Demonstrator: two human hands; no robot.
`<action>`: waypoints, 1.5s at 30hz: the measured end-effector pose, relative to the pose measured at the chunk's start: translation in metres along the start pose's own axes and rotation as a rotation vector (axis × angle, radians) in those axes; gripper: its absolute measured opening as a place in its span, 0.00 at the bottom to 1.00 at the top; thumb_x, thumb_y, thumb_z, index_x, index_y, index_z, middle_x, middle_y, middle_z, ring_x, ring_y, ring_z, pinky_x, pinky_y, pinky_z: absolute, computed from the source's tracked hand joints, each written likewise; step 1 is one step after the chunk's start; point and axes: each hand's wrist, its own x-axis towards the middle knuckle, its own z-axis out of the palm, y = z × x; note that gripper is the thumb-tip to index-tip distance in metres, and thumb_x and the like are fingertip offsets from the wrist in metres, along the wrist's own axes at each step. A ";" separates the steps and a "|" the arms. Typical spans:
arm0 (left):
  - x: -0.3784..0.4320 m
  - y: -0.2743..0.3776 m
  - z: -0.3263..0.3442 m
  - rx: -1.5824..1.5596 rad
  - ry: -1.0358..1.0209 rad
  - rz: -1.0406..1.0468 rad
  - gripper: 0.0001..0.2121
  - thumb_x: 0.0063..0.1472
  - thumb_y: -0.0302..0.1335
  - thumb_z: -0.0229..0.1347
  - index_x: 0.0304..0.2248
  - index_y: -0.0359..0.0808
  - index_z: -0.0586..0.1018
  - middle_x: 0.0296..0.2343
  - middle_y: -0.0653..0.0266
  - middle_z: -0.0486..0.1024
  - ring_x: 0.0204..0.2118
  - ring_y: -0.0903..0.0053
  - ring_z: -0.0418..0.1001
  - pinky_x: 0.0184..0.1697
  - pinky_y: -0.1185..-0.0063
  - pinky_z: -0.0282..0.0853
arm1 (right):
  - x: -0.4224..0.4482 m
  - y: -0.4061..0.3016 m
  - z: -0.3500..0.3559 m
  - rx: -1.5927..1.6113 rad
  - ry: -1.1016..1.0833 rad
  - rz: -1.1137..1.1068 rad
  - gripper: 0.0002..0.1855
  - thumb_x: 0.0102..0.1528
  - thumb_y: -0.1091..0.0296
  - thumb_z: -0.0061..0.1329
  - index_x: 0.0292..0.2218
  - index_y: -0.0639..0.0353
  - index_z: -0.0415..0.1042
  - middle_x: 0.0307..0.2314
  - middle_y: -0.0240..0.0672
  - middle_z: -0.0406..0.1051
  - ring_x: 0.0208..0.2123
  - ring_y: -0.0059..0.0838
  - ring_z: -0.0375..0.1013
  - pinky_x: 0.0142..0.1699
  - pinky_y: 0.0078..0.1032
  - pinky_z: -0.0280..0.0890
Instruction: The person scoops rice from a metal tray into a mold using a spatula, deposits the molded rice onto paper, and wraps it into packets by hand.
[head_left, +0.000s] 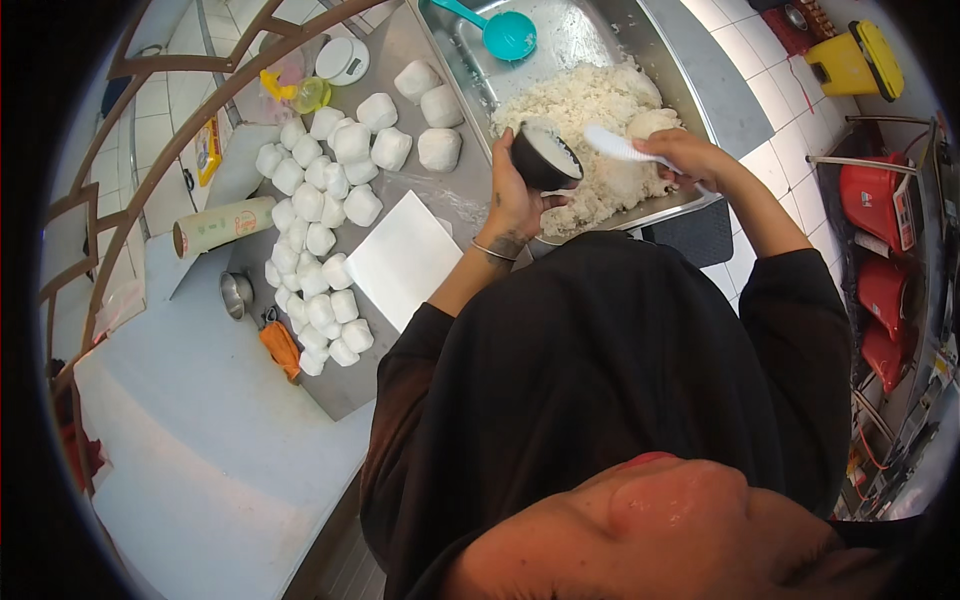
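Note:
My left hand (517, 199) holds a small black bowl (541, 159), tilted, with white rice showing inside it, at the near left edge of a large steel tray (694, 86). In my right hand (686, 154) is a white plastic rice paddle (619, 144), its blade close to the bowl's right side, above the rice. A big heap of cooked white rice (592, 97) fills the near part of the tray. Toward the tray's far end lies a turquoise plastic ladle (510, 35). Many white paper-wrapped bundles (352, 142) are piled on the table to the left.
White paper sheets (409, 259) lie beside my left forearm. Left of the bundles are a paper roll (225, 225), a steel bowl (236, 295) and an orange cloth item (280, 349). A kitchen scale (342, 61) and a spray bottle (307, 94) stand beyond.

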 end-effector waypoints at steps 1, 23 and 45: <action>0.001 0.002 -0.005 -0.003 -0.092 -0.045 0.32 0.57 0.60 0.33 0.42 0.42 0.71 0.32 0.63 0.76 0.29 0.72 0.75 0.23 0.77 0.64 | 0.011 0.011 -0.006 -0.218 0.252 -0.210 0.29 0.57 0.37 0.42 0.18 0.53 0.60 0.07 0.22 0.52 0.08 0.11 0.45 0.12 0.17 0.40; 0.001 -0.039 0.008 0.100 0.054 0.415 0.24 0.63 0.48 0.37 0.48 0.38 0.64 0.37 0.59 0.70 0.31 0.72 0.74 0.24 0.75 0.71 | -0.005 0.010 0.069 0.020 0.170 -0.025 0.29 0.58 0.38 0.38 0.17 0.50 0.57 0.07 0.23 0.52 0.07 0.14 0.47 0.11 0.18 0.42; -0.122 -0.064 -0.291 0.136 0.783 0.855 0.11 0.59 0.24 0.51 0.42 0.33 0.72 0.40 0.63 0.70 0.41 0.78 0.66 0.43 0.80 0.64 | 0.101 0.058 0.343 0.194 -0.184 -0.504 0.31 0.58 0.46 0.39 0.54 0.59 0.59 0.45 0.48 0.66 0.43 0.46 0.70 0.42 0.38 0.70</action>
